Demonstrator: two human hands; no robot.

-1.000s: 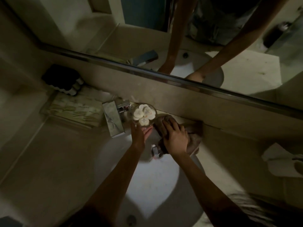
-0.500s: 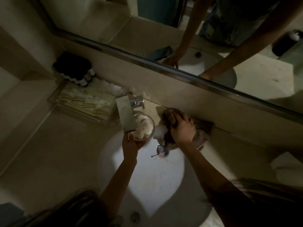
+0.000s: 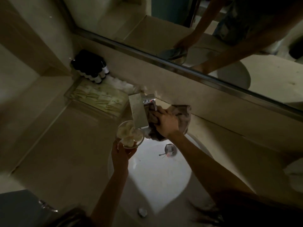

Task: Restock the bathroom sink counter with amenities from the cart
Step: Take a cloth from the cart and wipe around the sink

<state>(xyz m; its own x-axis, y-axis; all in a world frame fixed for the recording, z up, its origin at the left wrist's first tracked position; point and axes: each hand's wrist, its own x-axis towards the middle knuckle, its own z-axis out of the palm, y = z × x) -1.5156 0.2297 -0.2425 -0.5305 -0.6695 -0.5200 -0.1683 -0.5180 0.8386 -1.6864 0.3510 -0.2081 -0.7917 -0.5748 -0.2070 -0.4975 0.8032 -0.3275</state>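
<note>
The left hand (image 3: 122,154) holds a small clear glass bowl (image 3: 130,135) from below, with its fingers curled around the base. It is just left of the centre of the frame, above the upper left edge of the white oval sink basin (image 3: 155,174). The right hand (image 3: 166,122) grips a brownish crumpled cloth (image 3: 182,115) and presses it against the right side of the square chrome faucet (image 3: 137,112), in the middle of the frame. The bowl is close under the tip of the faucet spout, which hides a part of it. It does not stand on the beige stone desk (image 3: 65,153).

Inside the bowl lie white round cotton pads (image 3: 129,133), piled loosely up to the rim. I judge that the pads are soft and weigh almost nothing, so nearly all the weight is in the glass. The glass is stiff, smooth and breakable, and a knock against the metal spout could chip it. I see no lid, so tilting the bowl may let pads fall into the basin. The safest hold, in my opinion, is around the base and lower wall, with the bowl level.

In the upper left of the frame, a clear tray of pale paper sachets (image 3: 98,99) and a group of dark small bottles (image 3: 91,66) stand on the desk near the wall.
</note>
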